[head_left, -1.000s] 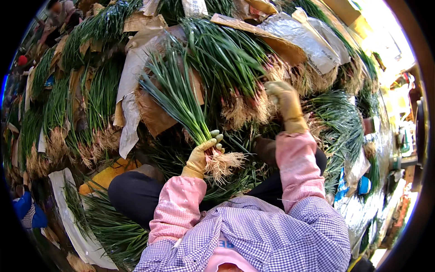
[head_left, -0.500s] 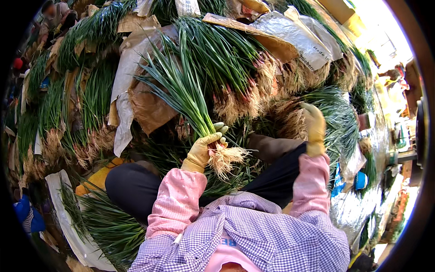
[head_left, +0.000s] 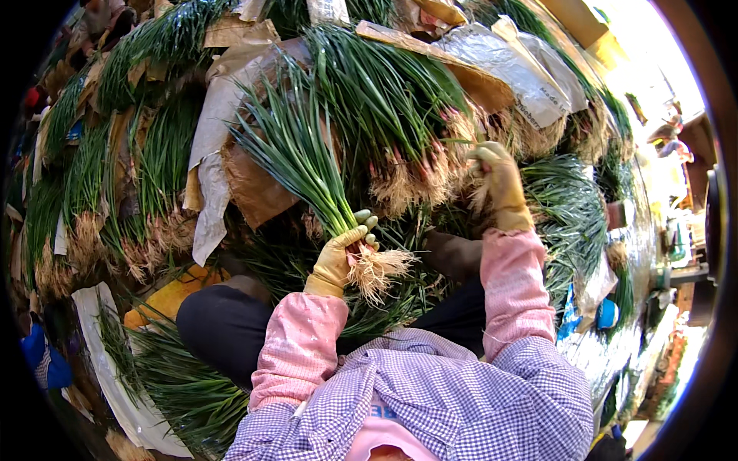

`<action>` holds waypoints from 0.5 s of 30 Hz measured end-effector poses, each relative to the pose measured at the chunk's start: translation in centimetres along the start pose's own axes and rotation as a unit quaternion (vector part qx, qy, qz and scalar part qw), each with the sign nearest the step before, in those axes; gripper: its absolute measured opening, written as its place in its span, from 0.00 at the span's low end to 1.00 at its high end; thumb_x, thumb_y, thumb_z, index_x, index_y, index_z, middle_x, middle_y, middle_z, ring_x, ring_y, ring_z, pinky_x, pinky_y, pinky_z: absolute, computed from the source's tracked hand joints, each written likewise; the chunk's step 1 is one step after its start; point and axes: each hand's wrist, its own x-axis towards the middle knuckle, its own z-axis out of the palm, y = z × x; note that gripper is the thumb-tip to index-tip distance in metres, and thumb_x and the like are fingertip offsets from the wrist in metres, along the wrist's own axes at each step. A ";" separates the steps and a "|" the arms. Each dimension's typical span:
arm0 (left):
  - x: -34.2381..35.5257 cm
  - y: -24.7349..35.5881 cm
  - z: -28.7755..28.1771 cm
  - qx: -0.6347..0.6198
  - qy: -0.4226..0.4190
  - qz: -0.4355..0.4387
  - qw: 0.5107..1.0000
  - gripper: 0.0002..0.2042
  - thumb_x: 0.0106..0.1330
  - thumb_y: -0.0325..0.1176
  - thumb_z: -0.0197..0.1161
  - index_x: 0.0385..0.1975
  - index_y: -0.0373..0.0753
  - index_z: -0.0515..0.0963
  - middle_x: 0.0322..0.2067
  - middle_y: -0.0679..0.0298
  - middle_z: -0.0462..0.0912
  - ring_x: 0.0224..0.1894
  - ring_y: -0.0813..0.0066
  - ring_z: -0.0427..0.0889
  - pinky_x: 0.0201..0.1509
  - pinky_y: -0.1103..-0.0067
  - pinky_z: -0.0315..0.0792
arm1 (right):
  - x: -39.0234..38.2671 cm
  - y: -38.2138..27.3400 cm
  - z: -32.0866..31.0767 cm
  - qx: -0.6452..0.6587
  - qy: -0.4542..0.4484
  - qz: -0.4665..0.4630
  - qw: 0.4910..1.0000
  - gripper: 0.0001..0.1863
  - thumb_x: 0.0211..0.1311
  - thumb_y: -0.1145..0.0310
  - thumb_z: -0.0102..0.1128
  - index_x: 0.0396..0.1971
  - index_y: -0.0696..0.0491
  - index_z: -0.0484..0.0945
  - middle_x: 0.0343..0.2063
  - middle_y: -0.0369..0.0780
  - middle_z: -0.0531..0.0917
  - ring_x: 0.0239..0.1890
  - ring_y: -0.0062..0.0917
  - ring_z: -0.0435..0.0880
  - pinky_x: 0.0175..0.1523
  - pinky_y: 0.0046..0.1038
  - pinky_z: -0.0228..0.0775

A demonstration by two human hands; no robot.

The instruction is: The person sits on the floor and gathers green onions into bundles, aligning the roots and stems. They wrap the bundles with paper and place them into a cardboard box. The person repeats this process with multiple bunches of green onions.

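Observation:
My left hand (head_left: pixel 332 260), in a yellowish glove, is closed around a bunch of green onions (head_left: pixel 304 165). Their leaves slant up to the left, and their pale roots (head_left: pixel 380 269) hang out below the fingers on the right. My right hand (head_left: pixel 498 178), gloved alike, is raised at the right, its fingers curled beside the roots of the heaped green onions (head_left: pixel 384 92). A thin greenish strand (head_left: pixel 459 141) shows at its fingertips; whether the fingers grip it is unclear.
More green onions (head_left: pixel 165 169) lie in rows at the left, with loose ones (head_left: pixel 565 200) at the right. Brown paper (head_left: pixel 257 180) and a printed plastic sheet (head_left: pixel 507 73) lie among the heaps. Leaves (head_left: pixel 188 380) pile up beside my left knee (head_left: pixel 219 326).
My right hand has moved left and slightly up, toward the roots of the heap, its fingers now curled. The left hand keeps hold of the bunch and has barely shifted.

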 end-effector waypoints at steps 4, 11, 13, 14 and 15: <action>0.6 -0.3 0.3 -0.021 -0.040 0.000 0.999 0.23 0.59 0.23 0.56 0.56 0.39 0.64 0.45 0.56 0.76 0.31 0.71 0.78 0.40 0.71 0.74 | -4.9 0.2 -9.2 -0.070 0.274 -0.122 0.951 0.07 0.57 0.70 0.53 0.33 0.57 0.74 0.27 0.37 0.79 0.23 0.15 0.75 0.27 0.13 0.64; 1.1 -1.0 0.4 -0.047 -0.032 0.014 0.998 0.22 0.60 0.25 0.58 0.55 0.39 0.64 0.46 0.54 0.76 0.32 0.70 0.77 0.41 0.70 0.74 | -6.6 1.3 -17.2 -0.579 0.334 -0.047 0.743 0.24 0.52 0.67 0.58 0.50 0.60 0.70 0.43 0.48 0.78 0.48 0.36 0.76 0.53 0.31 0.65; 0.7 -0.4 0.5 -0.052 -0.046 -0.004 0.998 0.21 0.59 0.24 0.57 0.53 0.37 0.66 0.46 0.55 0.77 0.31 0.71 0.78 0.41 0.71 0.74 | -4.7 0.2 -5.8 -0.453 0.167 -0.198 0.853 0.14 0.53 0.75 0.56 0.41 0.56 0.77 0.37 0.44 0.80 0.41 0.30 0.78 0.49 0.27 0.68; 0.7 -0.3 0.7 -0.063 -0.067 -0.025 0.995 0.19 0.59 0.23 0.57 0.52 0.37 0.68 0.45 0.55 0.77 0.31 0.71 0.79 0.40 0.71 0.74 | -3.1 2.5 -2.5 -0.420 0.106 -0.229 0.872 0.11 0.53 0.76 0.56 0.38 0.54 0.79 0.36 0.42 0.80 0.40 0.29 0.78 0.48 0.26 0.69; 0.4 -0.2 0.7 -0.066 -0.058 -0.029 0.996 0.18 0.58 0.22 0.57 0.50 0.36 0.69 0.43 0.55 0.78 0.31 0.71 0.79 0.40 0.71 0.75 | -1.3 4.8 0.6 -0.387 0.010 -0.229 0.893 0.12 0.52 0.72 0.58 0.38 0.53 0.79 0.35 0.42 0.80 0.39 0.31 0.78 0.47 0.28 0.69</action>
